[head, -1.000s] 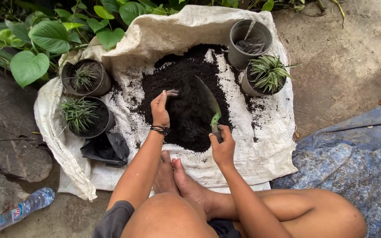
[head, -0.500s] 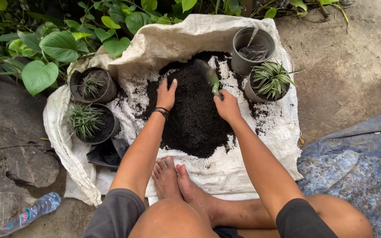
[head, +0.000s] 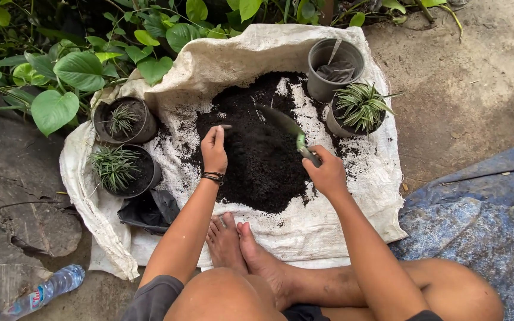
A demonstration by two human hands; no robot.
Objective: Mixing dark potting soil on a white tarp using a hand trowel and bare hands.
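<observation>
**Ground and sack**

A white sack (head: 328, 229) lies spread on the bare ground (head: 447, 77). On the sack sits a heap of dark soil (head: 263, 160) in the middle, two planted pots (head: 123, 119) at the left, and a grey pot (head: 334, 68) and a planted pot (head: 358, 110) at the far right. A black bag (head: 147, 211) lies at the sack's near left. A plastic bottle (head: 43, 294) lies near left on the ground, a blue tarp (head: 477, 220) at the right.
</observation>
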